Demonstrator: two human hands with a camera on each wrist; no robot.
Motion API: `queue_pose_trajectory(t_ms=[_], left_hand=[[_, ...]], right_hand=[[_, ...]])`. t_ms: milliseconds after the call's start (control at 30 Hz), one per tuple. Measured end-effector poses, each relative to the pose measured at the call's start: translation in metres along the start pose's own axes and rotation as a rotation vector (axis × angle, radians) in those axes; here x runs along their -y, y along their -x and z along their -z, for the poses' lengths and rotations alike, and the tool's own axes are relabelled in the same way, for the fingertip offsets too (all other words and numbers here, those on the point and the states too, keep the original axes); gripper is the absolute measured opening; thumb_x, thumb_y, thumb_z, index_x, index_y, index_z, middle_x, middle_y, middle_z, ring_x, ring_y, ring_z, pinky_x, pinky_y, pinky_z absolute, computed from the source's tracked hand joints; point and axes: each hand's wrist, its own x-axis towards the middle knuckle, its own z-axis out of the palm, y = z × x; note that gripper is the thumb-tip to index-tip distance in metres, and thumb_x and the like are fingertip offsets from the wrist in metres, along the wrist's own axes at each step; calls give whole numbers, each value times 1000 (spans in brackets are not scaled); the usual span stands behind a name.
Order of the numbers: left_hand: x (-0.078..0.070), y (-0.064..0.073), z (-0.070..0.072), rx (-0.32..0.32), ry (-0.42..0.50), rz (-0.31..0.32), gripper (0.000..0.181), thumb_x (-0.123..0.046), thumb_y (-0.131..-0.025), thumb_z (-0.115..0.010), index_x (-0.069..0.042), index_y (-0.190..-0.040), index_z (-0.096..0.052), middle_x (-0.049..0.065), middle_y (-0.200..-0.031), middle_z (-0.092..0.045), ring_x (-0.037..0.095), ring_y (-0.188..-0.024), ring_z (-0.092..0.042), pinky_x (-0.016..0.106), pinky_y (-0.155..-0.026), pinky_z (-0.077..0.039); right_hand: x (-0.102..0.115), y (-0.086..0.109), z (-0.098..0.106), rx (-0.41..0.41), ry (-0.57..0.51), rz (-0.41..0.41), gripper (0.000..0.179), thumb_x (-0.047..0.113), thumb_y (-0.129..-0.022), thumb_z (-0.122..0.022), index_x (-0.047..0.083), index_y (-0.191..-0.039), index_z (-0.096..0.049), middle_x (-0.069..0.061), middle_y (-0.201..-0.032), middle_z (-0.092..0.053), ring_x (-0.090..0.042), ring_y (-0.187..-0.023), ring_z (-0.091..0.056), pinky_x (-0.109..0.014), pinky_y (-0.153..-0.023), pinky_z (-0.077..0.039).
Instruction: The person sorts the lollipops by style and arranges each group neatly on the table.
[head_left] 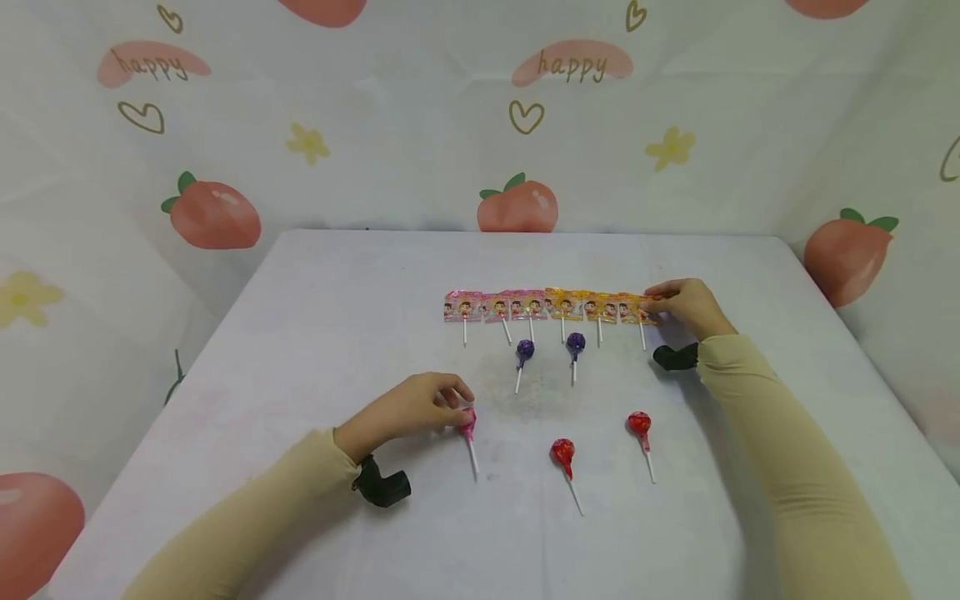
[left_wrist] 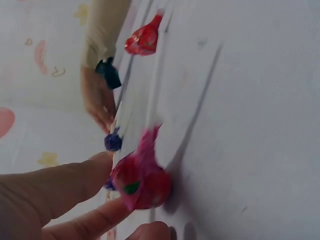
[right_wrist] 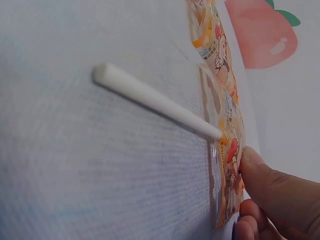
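Observation:
My left hand (head_left: pixel 420 406) pinches the round head of a pink-wrapped lollipop (head_left: pixel 468 423) between thumb and finger. In the left wrist view that lollipop (left_wrist: pixel 142 177) shows pink and red foil with a green mark. At the right end of a row of flat-packed lollipops, my right hand (head_left: pixel 693 307) grips the edge of an orange packet lollipop (head_left: pixel 636 310). Its white stick (right_wrist: pixel 160 102) points away from my fingers in the right wrist view. Three pink packets (head_left: pixel 495 306) and two more orange packets (head_left: pixel 583 305) continue the row leftward.
Two purple lollipops (head_left: pixel 576 343) lie just below the packet row. Nearer the front are two red lollipops, one left (head_left: pixel 562 452) and one right (head_left: pixel 640 423). A white cloth covers the table (head_left: pixel 337 292), and a peach-printed curtain (head_left: pixel 420 108) hangs behind it.

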Motion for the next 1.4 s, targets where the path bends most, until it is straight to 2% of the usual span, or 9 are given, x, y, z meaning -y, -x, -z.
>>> queue_pose_trajectory(t_ms=[133,300,433,633,733,900,1200,1400], left_hand=[[-1,1,-9,-36,-21,17,21,-21,-83,-76,-13,-101,-69,0,-87,-63,11,-67,-55,26,-61,-43],[-5,0,-13,-55,-20,-7,17,-17,-81,-77,-12,-96,-71,-1,-82,-62,10,-66,-54,25,-58,-43],[-9,-7,-12,-96,3,-22,22,-17,-81,-78,-13,-101,-72,-1,-87,-64,11,-70,-55,26,-57,-44],[-12,-18,-8,-152,90,-22,25,-15,-80,-79,-13,-104,-71,1,-98,-66,13,-77,-60,27,-62,-46],[-11,-24,-9,-152,93,-25,25,-15,-80,-79,-14,-103,-70,1,-98,-66,13,-77,-60,27,-64,-46],[-8,-32,-11,-137,35,-41,23,-18,-79,-80,-15,-100,-71,-1,-90,-65,13,-75,-58,26,-65,-45],[-12,-37,-11,-111,-84,-96,17,-17,-79,-80,-13,-93,-70,-3,-83,-66,9,-76,-58,25,-68,-45],[-14,-38,-14,-112,-139,-116,15,-16,-80,-79,-14,-90,-68,-4,-84,-66,9,-76,-57,24,-67,-45]], right_hand=[[0,1,0,5,-10,-3,48,23,-92,-66,-4,-131,-54,-26,-135,-49,-33,-117,-38,-50,-104,-28],[0,0,0,7,-24,-16,49,24,-92,-66,-3,-132,-54,-25,-135,-49,-32,-115,-37,-49,-102,-28],[1,-1,0,4,-24,-21,49,24,-92,-66,-3,-132,-54,-25,-134,-49,-31,-114,-38,-48,-101,-30],[2,-1,1,9,-24,-23,50,25,-93,-66,-2,-133,-53,-26,-138,-46,-36,-124,-36,-54,-110,-24],[0,-2,1,5,-11,-13,50,26,-93,-66,-3,-132,-54,-26,-135,-49,-33,-116,-38,-51,-104,-28],[0,-3,0,-2,2,-18,48,25,-93,-66,-3,-131,-55,-25,-133,-51,-30,-109,-39,-44,-95,-32],[0,-2,0,18,-13,-28,49,24,-94,-64,-2,-133,-53,-26,-138,-47,-33,-120,-36,-52,-107,-26],[1,0,2,30,-3,-25,50,25,-94,-64,-2,-134,-52,-26,-144,-42,-35,-121,-36,-51,-105,-27]])
